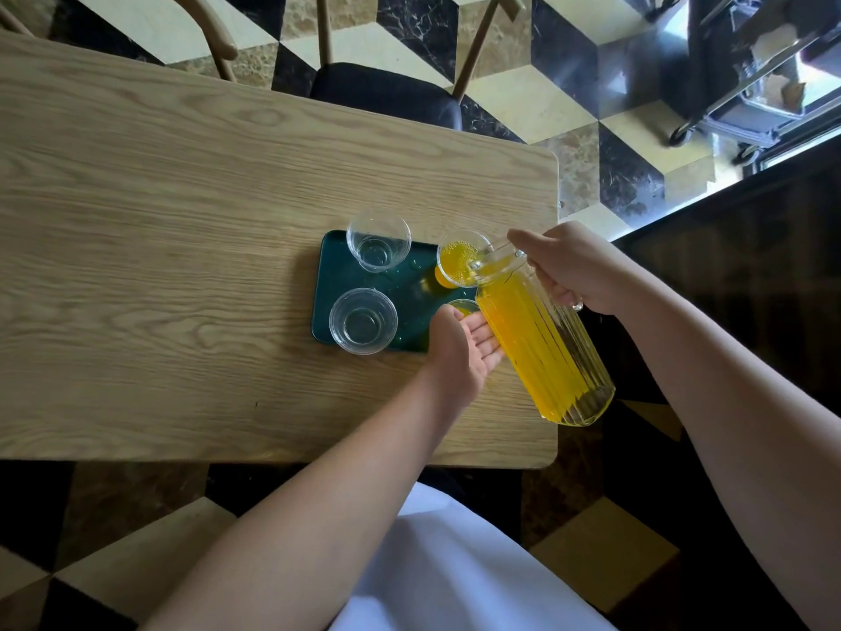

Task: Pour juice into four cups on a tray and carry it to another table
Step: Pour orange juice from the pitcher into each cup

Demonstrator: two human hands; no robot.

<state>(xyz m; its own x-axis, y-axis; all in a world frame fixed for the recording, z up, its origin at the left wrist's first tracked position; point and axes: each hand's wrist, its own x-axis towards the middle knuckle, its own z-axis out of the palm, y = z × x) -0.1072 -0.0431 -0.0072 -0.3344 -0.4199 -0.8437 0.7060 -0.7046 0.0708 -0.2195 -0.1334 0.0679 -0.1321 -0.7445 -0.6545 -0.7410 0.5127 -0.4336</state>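
Note:
A dark green tray (pixel 334 275) lies on the wooden table (pixel 182 220) near its right end. On it stand two empty clear cups, one at the back left (pixel 378 242) and one at the front left (pixel 363 321). The back right cup (pixel 457 261) holds bubbling orange juice. A fourth cup (pixel 463 306) with juice shows only partly behind my left hand. My right hand (pixel 569 271) grips the handle of a ribbed glass pitcher (pixel 546 348) of orange juice, tilted with its spout over the back right cup. My left hand (pixel 464 343) rests flat against the pitcher's side, fingers apart.
A wooden chair with a black seat (pixel 387 95) stands at the table's far side. The table's right edge (pixel 556 311) is just past the tray. A metal trolley (pixel 751 97) is at the upper right on the checkered floor. Water drops lie on the tray.

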